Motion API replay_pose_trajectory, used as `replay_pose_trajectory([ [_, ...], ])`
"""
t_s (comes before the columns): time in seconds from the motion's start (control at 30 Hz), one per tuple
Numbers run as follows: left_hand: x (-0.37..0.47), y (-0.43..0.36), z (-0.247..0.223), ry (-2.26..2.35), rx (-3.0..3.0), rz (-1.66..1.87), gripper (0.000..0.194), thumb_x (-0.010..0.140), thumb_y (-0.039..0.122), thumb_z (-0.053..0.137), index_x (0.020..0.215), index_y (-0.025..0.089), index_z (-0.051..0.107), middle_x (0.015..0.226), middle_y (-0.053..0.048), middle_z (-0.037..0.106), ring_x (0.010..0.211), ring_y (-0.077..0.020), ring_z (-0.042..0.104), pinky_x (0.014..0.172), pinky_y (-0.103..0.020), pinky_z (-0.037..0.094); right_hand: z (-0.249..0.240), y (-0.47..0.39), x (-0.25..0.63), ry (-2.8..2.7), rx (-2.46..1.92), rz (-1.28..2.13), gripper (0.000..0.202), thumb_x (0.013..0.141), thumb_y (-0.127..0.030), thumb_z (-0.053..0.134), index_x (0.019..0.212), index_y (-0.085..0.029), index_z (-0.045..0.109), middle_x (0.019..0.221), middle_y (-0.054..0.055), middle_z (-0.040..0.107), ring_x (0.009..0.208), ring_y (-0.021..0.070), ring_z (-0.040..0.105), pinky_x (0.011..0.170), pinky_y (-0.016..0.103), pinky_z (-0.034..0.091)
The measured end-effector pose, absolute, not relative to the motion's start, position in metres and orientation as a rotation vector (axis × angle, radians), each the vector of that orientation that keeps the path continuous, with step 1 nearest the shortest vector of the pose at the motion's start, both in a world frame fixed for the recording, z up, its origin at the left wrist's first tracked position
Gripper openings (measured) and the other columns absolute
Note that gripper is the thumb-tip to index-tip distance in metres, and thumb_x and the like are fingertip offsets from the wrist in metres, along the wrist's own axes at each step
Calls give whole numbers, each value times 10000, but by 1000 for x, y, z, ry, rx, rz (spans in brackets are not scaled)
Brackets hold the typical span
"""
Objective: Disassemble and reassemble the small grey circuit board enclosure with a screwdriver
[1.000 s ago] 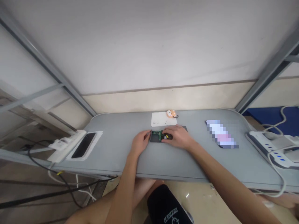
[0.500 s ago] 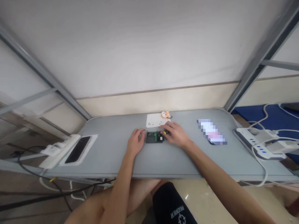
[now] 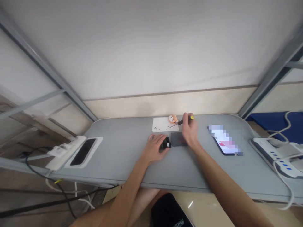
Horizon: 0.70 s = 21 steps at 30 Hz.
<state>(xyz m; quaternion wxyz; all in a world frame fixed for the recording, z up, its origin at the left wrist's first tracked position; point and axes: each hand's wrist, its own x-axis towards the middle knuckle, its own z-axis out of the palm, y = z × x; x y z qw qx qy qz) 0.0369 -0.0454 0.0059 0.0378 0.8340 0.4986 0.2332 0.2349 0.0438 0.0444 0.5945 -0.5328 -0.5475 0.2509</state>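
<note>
My left hand (image 3: 155, 147) is wrapped over a small black device (image 3: 167, 144) with a white label, lying on the grey table. Most of that device is hidden beneath my fingers. Just right of it lies a flat dark grey cover (image 3: 177, 139), partly behind my right wrist. My right hand (image 3: 190, 128) is closed around a screwdriver (image 3: 181, 122) with a yellow end. Its thin shaft points left and down over a sheet of white paper (image 3: 162, 122), where several tiny dark screws (image 3: 155, 128) lie.
An orange and white animal-face trinket (image 3: 172, 119) rests on the paper's back right corner. A lit phone (image 3: 223, 140) lies at right, near a white power strip (image 3: 276, 156) with cables. On the left are a dark phone (image 3: 83, 152) and another power strip (image 3: 67, 153).
My right hand has moved away from the circuit board, up and right, bringing the screwdriver over the paper. My left hand has shifted right onto the device. The dark cover now shows beside it.
</note>
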Motion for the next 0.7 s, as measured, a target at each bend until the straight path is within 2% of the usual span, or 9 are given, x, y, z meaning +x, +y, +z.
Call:
replay_pose_trajectory([
  [0.17,37,-48,2,1606,2451,744,556,933,341,665,1455,220,516,1425,-129,651,1341,-299,582,1182,-516,295,25,44,230,-1356,-1369,673,503,988,-690,391,979,-235,606,742,40,695,681,236,617,670,323,409],
  [0.37,37,-48,1,1582,2409,770,562,924,321,666,1458,238,515,1397,-121,671,1281,-294,625,1167,-513,306,21,45,228,-1360,-1376,671,512,984,-704,389,910,-240,595,689,49,682,687,262,622,655,319,389],
  [0.53,37,-49,1,1568,2396,804,552,918,320,680,1441,243,522,1374,-111,687,1248,-284,649,1158,-511,310,22,45,228,-1380,-1370,728,495,986,-696,394,872,-247,567,643,21,637,648,242,586,637,312,377],
  [0.7,37,-49,0,1567,2396,812,564,911,322,694,1446,257,527,1377,-106,688,1246,-285,653,1163,-511,314,22,48,229,-1337,-1290,759,510,982,-687,412,887,-216,583,779,59,701,745,227,627,703,320,432],
])
